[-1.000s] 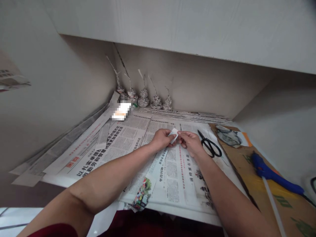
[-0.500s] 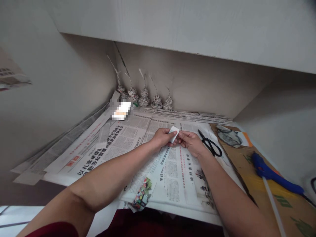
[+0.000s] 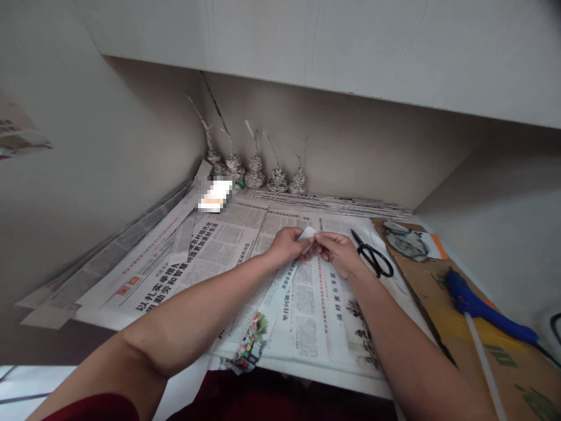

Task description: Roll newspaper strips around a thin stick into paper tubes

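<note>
1. Two bare hands meet over newspaper [image 3: 232, 240] spread on a worktop [image 3: 350, 383]. Between them is a small white paper piece [image 3: 309, 232].
2. The left fingers [image 3: 305, 242] are closed in a pinch, thumb on top of the paper. The right fingers [image 3: 326, 240] also pinch tightly, at its right-hand edge.
3. Compared with half a second ago, less of the paper's white face shows above the fingers, and it looks tilted; the grips have hardly shifted. This suggests fine handling of the piece, turning or folding, that is still under way.
4. Just right of the fingers lie black scissors [image 3: 365, 249]; farther right, a blue glue gun [image 3: 477, 311] rests on brown cardboard [image 3: 427, 286].
5. Beyond the fingers are rolled paper sticks [image 3: 342, 204] and five woven paper gourd shapes [image 3: 255, 172].
6. Writing: left of the fingers, a bold black Chinese headline includes "更加美好生活" (a better life). Nearer the wearer, one vertical line reads "一滴蜂蜜有多甜" (how sweet is a drop of honey). The cardboard's green print is unreadable; no brand can be made out.
</note>
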Action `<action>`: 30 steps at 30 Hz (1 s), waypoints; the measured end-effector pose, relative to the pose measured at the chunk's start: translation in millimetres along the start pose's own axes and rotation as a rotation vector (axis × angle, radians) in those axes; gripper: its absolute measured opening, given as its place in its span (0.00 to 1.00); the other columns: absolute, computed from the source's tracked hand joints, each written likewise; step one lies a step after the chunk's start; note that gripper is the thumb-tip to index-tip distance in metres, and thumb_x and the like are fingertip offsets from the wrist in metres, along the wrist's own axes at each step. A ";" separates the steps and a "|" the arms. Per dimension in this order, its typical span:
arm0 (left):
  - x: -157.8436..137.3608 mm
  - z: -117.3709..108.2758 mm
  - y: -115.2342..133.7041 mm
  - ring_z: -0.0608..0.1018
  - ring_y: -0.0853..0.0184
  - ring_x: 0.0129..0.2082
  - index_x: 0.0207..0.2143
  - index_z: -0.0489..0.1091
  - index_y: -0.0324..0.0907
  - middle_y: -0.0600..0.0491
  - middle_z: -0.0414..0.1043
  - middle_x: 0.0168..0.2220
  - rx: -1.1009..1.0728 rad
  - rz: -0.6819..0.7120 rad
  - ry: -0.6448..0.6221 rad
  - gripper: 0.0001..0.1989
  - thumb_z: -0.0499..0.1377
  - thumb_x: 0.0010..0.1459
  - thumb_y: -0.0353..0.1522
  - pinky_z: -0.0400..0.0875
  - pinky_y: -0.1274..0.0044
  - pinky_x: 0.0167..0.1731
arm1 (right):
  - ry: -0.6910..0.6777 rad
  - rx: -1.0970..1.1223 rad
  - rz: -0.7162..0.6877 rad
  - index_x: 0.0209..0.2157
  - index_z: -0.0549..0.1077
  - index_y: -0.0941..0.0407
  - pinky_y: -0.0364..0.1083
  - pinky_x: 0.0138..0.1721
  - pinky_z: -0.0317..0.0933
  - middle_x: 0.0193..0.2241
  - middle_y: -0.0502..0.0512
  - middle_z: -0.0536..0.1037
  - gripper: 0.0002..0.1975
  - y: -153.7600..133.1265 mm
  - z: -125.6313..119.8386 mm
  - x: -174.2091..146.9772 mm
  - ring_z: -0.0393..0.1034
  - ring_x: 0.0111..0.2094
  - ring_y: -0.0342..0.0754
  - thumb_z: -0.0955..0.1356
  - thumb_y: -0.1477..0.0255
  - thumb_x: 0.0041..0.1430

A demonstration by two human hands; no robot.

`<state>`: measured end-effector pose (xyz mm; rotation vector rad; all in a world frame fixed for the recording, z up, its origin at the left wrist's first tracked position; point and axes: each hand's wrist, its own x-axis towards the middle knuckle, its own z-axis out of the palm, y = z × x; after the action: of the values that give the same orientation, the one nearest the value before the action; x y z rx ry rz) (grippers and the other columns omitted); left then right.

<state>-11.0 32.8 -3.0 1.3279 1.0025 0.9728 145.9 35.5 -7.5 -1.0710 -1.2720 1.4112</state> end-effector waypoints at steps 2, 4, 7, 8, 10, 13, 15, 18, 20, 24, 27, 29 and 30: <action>0.3 0.4 -0.8 0.70 0.73 0.17 0.24 0.68 0.37 0.54 0.69 0.20 0.023 0.010 -0.006 0.09 0.59 0.51 0.34 0.66 0.82 0.18 | 0.030 0.015 0.004 0.27 0.75 0.60 0.40 0.17 0.45 0.16 0.49 0.67 0.15 0.4 0.8 0.7 0.55 0.17 0.38 0.73 0.62 0.43; 1.0 0.8 -2.6 0.70 0.73 0.17 0.25 0.69 0.37 0.54 0.69 0.20 0.032 0.016 -0.015 0.08 0.59 0.51 0.34 0.66 0.82 0.18 | 0.052 0.029 0.006 0.26 0.75 0.60 0.40 0.16 0.45 0.16 0.49 0.67 0.14 0.2 2.1 1.2 0.56 0.17 0.38 0.73 0.63 0.42; 2.0 0.7 -5.7 0.71 0.73 0.19 0.26 0.69 0.37 0.53 0.70 0.21 0.028 0.021 -0.022 0.09 0.57 0.52 0.35 0.67 0.82 0.19 | 0.065 0.057 0.015 0.25 0.74 0.60 0.40 0.16 0.45 0.16 0.49 0.67 0.13 -1.2 3.9 0.6 0.57 0.18 0.38 0.73 0.64 0.42; 2.2 0.7 -6.4 0.72 0.73 0.19 0.26 0.69 0.37 0.53 0.70 0.22 0.025 0.024 -0.021 0.09 0.57 0.53 0.35 0.67 0.82 0.19 | 0.062 0.067 0.020 0.25 0.74 0.60 0.40 0.16 0.45 0.16 0.49 0.67 0.13 -1.9 4.4 0.1 0.57 0.18 0.38 0.73 0.64 0.42; 2.2 0.8 -6.8 0.72 0.72 0.19 0.26 0.69 0.37 0.53 0.70 0.22 0.020 0.025 -0.022 0.10 0.56 0.54 0.36 0.68 0.81 0.19 | 0.047 0.079 0.025 0.25 0.74 0.60 0.40 0.16 0.46 0.16 0.49 0.67 0.13 -3.2 5.2 -1.0 0.58 0.18 0.39 0.73 0.64 0.42; 1.6 1.6 -5.2 0.72 0.73 0.19 0.27 0.69 0.37 0.53 0.71 0.22 0.006 -0.005 -0.016 0.10 0.56 0.54 0.35 0.68 0.81 0.20 | 0.043 0.081 0.022 0.26 0.74 0.60 0.40 0.16 0.46 0.16 0.50 0.68 0.13 -4.1 6.0 -1.6 0.58 0.18 0.39 0.73 0.64 0.42; 1.2 2.4 -3.9 0.73 0.72 0.19 0.27 0.69 0.37 0.53 0.71 0.21 0.007 -0.025 -0.001 0.10 0.56 0.54 0.35 0.68 0.81 0.20 | 0.076 0.076 0.019 0.26 0.74 0.60 0.40 0.16 0.45 0.15 0.49 0.67 0.14 -3.4 6.5 -0.8 0.57 0.17 0.39 0.74 0.64 0.41; 0.7 3.1 -3.3 0.73 0.72 0.19 0.26 0.69 0.37 0.53 0.70 0.21 0.017 -0.007 0.009 0.10 0.56 0.54 0.35 0.68 0.81 0.19 | 0.131 0.068 0.019 0.26 0.74 0.60 0.40 0.14 0.44 0.15 0.49 0.67 0.15 -0.6 7.2 1.4 0.56 0.16 0.38 0.74 0.64 0.39; 0.4 3.1 -3.8 0.73 0.72 0.19 0.25 0.69 0.37 0.53 0.70 0.21 0.027 0.015 0.005 0.11 0.56 0.54 0.36 0.68 0.81 0.19 | 0.152 0.066 0.009 0.25 0.74 0.60 0.40 0.14 0.43 0.14 0.48 0.67 0.15 1.5 8.0 2.2 0.56 0.15 0.38 0.75 0.63 0.39; -0.1 3.0 -5.3 0.72 0.72 0.18 0.25 0.69 0.37 0.53 0.70 0.20 0.033 0.041 -0.004 0.12 0.57 0.54 0.37 0.68 0.82 0.18 | 0.192 0.057 -0.027 0.22 0.72 0.59 0.39 0.12 0.41 0.13 0.47 0.65 0.16 4.4 10.6 1.5 0.53 0.14 0.37 0.75 0.61 0.39; -0.1 3.3 -5.6 0.73 0.72 0.19 0.26 0.68 0.37 0.53 0.70 0.21 -0.015 0.040 -0.009 0.12 0.57 0.54 0.37 0.69 0.81 0.19 | 0.214 0.050 -0.053 0.19 0.68 0.58 0.39 0.12 0.40 0.12 0.46 0.62 0.18 4.8 10.6 1.6 0.51 0.13 0.36 0.74 0.59 0.40; 0.4 3.5 -4.9 0.73 0.72 0.20 0.27 0.69 0.37 0.53 0.70 0.22 -0.050 0.010 -0.001 0.11 0.56 0.55 0.37 0.69 0.80 0.20 | 0.233 0.046 -0.073 0.18 0.67 0.57 0.39 0.11 0.40 0.12 0.45 0.62 0.19 4.3 7.9 3.0 0.51 0.12 0.36 0.73 0.58 0.42; 0.7 3.5 -4.3 0.73 0.72 0.19 0.28 0.69 0.37 0.53 0.70 0.22 -0.063 -0.013 0.006 0.11 0.56 0.55 0.36 0.70 0.80 0.20 | 0.245 0.047 -0.079 0.19 0.68 0.57 0.39 0.11 0.40 0.12 0.45 0.62 0.18 4.0 6.0 4.0 0.51 0.13 0.36 0.73 0.58 0.42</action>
<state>-7.5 32.4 -7.4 1.2657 0.9763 0.9912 139.0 38.1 -11.1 -1.1128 -1.0868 1.2042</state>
